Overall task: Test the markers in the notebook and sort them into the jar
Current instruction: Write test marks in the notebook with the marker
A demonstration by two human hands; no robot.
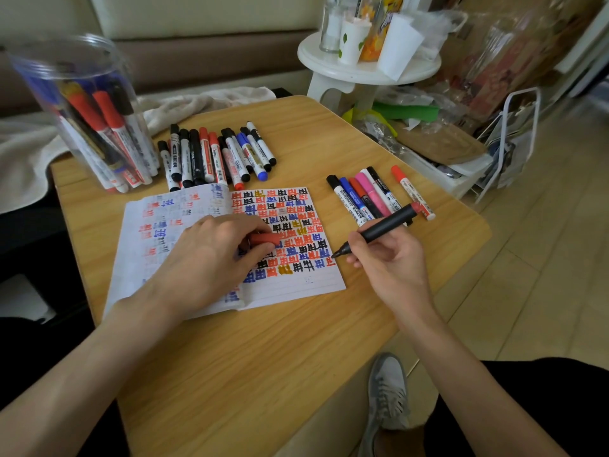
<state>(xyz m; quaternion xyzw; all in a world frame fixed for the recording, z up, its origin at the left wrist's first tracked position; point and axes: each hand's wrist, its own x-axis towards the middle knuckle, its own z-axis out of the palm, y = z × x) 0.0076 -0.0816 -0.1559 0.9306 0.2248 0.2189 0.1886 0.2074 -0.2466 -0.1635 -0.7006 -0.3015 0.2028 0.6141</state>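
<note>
- Fingers (379, 250) of the right hand (395, 265) are curled round a black marker (385, 227), its tip held at the right edge of the notebook (290, 285).
- A red cap (263, 239) is pinched by the left hand (211, 258) on the notebook.
- The jar (82, 110) is stood far left.

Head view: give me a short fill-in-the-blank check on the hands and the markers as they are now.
1. The right hand holds an uncapped marker with a ____ barrel.
2. The left hand rests on the notebook and holds a ____ cap.
3. The pink marker lies in the row to the ____ of the notebook.
Missing words: black; red; right.
</note>
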